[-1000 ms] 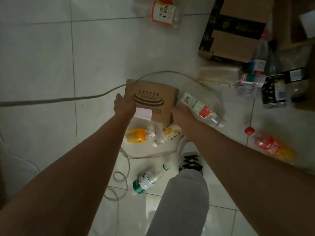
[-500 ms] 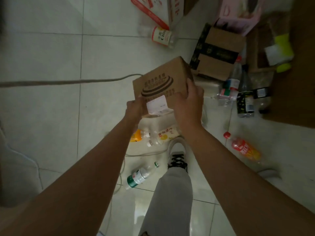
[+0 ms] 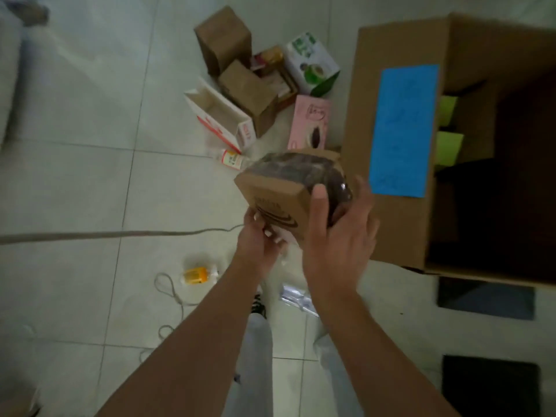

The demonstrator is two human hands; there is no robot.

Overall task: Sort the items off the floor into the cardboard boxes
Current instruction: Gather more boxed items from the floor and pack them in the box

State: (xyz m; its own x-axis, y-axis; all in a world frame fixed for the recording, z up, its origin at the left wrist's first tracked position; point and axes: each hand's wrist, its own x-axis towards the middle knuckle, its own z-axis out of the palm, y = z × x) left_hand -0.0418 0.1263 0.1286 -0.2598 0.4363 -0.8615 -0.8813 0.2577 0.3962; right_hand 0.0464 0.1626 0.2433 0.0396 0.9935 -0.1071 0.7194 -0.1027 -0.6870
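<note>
Tiled floor (image 3: 75,182), both arms outstretched, left hand (image 3: 258,239) and right hand (image 3: 337,236) grips clasping small carton (image 3: 282,188) beside big cardboard box (image 3: 400,230)

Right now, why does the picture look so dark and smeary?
Head view: the room is dim, so the big cardboard box is nearly black inside; the right hand and small box are smeared by motion; the wide lens bends the floor tiles near the edges.

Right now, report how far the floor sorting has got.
Done: green items already lie in the big cardboard box. In hand: both hands, left and right, hold a small brown box beside it. Left: the orange bottle, pink box and cartons.
</note>
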